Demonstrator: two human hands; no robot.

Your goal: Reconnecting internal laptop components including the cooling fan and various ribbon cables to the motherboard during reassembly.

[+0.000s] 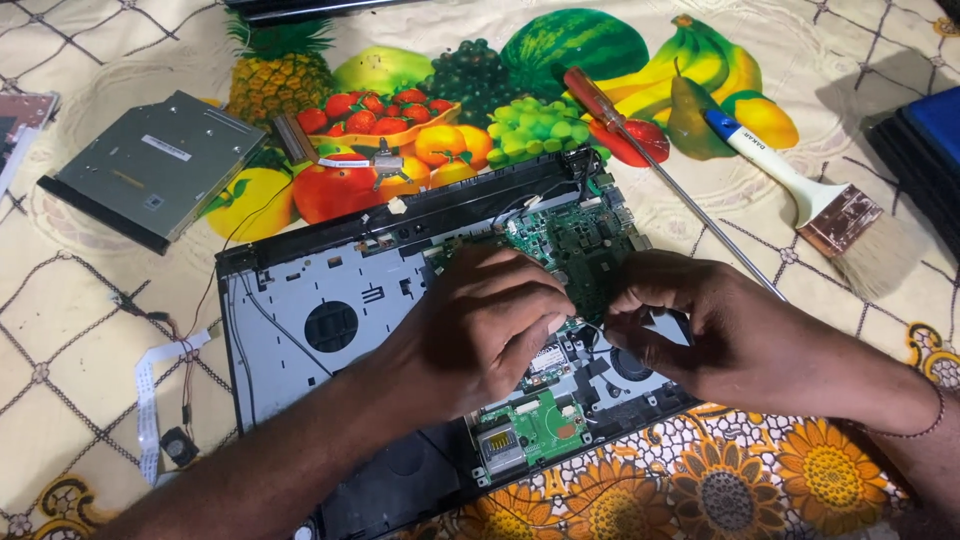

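Opened laptop base (pixel 300 330) lies at frame centre on a fruit-print cloth (pixel 90 330). Left hand (pixel 490 325) rests on the green circuit board (pixel 575 245); right hand (pixel 715 325) pinches at the board's edge, fingertips meeting the left's. Optical drive (pixel 150 165) at 10 o'clock. Screwdriver (pixel 650 150) at 1 o'clock, paintbrush (pixel 810 195) at 2 o'clock. White ribbon cable (pixel 150 395) at 8 o'clock.

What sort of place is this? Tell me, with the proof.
Probably a home table used for electronics repair, not a proper workshop: a fruit-print tablecloth lies under an opened laptop, with a screwdriver, brush and removed disc drive beside it.
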